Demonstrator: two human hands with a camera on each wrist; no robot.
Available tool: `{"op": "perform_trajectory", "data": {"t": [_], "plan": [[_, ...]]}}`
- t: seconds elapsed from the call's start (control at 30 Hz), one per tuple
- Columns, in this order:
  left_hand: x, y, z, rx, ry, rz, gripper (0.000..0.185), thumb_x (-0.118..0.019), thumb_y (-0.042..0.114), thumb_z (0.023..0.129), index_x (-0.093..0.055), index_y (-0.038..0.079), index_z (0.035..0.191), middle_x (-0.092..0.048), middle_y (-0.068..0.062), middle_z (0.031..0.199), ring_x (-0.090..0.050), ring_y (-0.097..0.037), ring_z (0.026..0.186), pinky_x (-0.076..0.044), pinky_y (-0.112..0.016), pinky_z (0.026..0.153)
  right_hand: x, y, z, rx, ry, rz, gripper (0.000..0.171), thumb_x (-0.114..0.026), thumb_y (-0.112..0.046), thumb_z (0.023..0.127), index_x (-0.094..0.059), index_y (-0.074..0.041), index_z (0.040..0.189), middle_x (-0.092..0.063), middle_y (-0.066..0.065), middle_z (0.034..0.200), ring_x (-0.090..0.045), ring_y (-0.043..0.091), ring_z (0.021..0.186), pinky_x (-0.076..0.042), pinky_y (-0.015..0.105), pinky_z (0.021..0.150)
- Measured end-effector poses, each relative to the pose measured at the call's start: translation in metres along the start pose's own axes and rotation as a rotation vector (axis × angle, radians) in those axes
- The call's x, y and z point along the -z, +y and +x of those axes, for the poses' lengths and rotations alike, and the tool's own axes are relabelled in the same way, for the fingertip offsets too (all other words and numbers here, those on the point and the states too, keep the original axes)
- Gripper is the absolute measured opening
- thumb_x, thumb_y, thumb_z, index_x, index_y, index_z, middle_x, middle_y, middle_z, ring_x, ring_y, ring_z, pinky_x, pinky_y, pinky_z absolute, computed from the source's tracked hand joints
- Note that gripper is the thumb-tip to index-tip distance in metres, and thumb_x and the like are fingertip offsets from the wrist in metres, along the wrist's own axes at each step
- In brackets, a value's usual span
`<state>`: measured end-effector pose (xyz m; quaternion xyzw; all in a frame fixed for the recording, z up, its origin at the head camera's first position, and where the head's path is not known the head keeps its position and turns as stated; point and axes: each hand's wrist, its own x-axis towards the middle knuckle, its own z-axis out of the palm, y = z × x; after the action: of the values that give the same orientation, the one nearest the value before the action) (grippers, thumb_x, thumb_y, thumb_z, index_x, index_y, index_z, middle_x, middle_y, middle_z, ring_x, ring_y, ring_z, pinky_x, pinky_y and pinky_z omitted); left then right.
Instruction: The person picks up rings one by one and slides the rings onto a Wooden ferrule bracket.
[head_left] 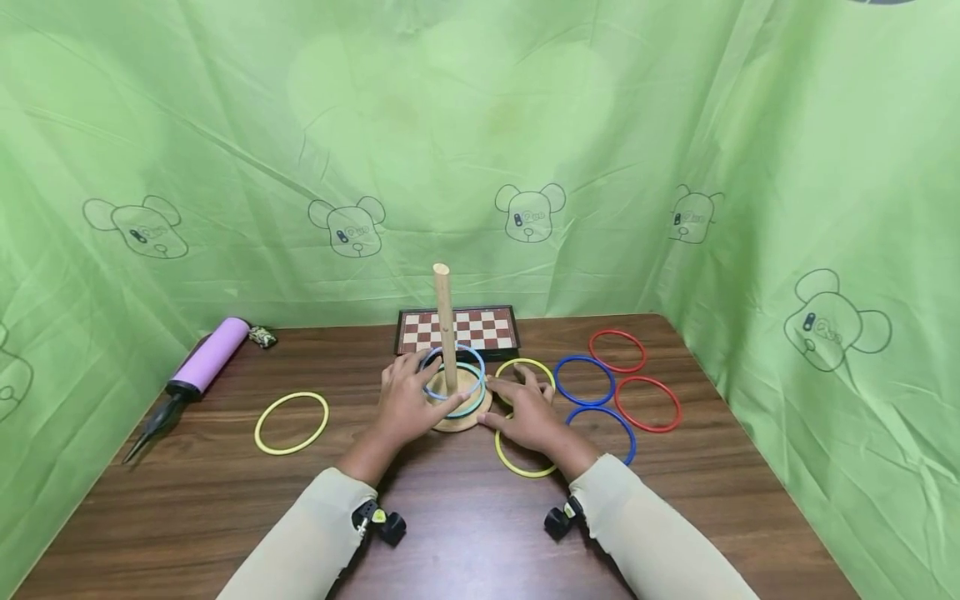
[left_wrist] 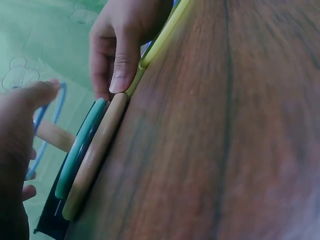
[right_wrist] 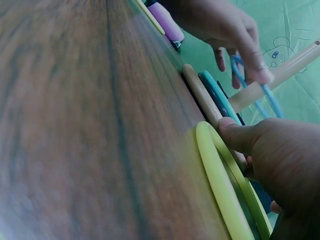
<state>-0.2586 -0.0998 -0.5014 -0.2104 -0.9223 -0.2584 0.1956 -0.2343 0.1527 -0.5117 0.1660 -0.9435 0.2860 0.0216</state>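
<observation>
- Step in hand, as judged: blue ring is over the wooden peg, part-way down, tilted, not yet flat on the teal ring lying on the round base.
- L hand: fingers curled on blue ring's near-left arc, pinching it; the right wrist view shows the fingertip on the ring beside the peg.
- R hand: flat, fingers straight, resting on table just right of base; thumb touches base edge and a yellow ring.
- Stand sits mid-table, toward far edge, in front of a chessboard.
- Loose rings: yellow ring left of centre; blue and red rings toward right edge.
- Purple pump near far-left corner.
- Next move calls for: L hand to ease its grip so ring drops level onto teal one; R hand to keep base steady. Risk: tilted ring snags on peg.
</observation>
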Motion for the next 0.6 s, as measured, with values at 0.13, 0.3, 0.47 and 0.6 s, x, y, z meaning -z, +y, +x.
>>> {"op": "perform_trajectory", "data": {"t": [0.13, 0.3, 0.47, 0.6], "plan": [[-0.0033, -0.0017, -0.0012, 0.013, -0.045, -0.005, 0.083, -0.083, 0.065, 0.088, -0.070, 0.007, 0.146, -0.061, -0.021, 0.157, -0.054, -0.047, 0.140, -0.039, -0.072, 0.115, 0.0013, -0.0007, 0.0001, -0.008, -0.006, 0.000, 0.063, -0.080, -0.048, 0.099, -0.064, -0.025, 0.156, -0.065, 0.000, 0.159, -0.020, 0.046, 0.168, -0.018, 0.078, 0.120], [-0.0055, -0.0025, -0.0017, 0.032, -0.063, -0.001, 0.078, -0.084, 0.064, 0.087, -0.076, 0.007, 0.139, -0.061, -0.021, 0.158, -0.054, -0.048, 0.141, -0.040, -0.073, 0.114, 0.0016, -0.0006, 0.0002, -0.010, -0.002, 0.000, 0.063, -0.080, -0.048, 0.099, -0.064, -0.026, 0.155, -0.065, -0.001, 0.158, -0.019, 0.045, 0.168, -0.017, 0.078, 0.121], [-0.0049, -0.0025, -0.0034, 0.060, -0.102, 0.000, 0.078, -0.084, 0.064, 0.086, -0.075, 0.009, 0.141, -0.060, -0.019, 0.160, -0.053, -0.047, 0.142, -0.039, -0.073, 0.115, 0.0004, 0.0005, 0.0002, -0.010, -0.012, -0.002, 0.063, -0.079, -0.048, 0.100, -0.062, -0.026, 0.157, -0.063, -0.002, 0.160, -0.019, 0.044, 0.169, -0.016, 0.077, 0.121], [-0.0040, -0.0021, -0.0042, 0.084, -0.140, -0.001, 0.082, -0.084, 0.064, 0.086, -0.070, 0.011, 0.147, -0.059, -0.017, 0.162, -0.051, -0.047, 0.144, -0.038, -0.073, 0.116, 0.0002, 0.0010, 0.0000, -0.008, -0.011, -0.006, 0.063, -0.079, -0.048, 0.101, -0.062, -0.026, 0.157, -0.064, -0.002, 0.160, -0.019, 0.044, 0.168, -0.017, 0.077, 0.120]]}}
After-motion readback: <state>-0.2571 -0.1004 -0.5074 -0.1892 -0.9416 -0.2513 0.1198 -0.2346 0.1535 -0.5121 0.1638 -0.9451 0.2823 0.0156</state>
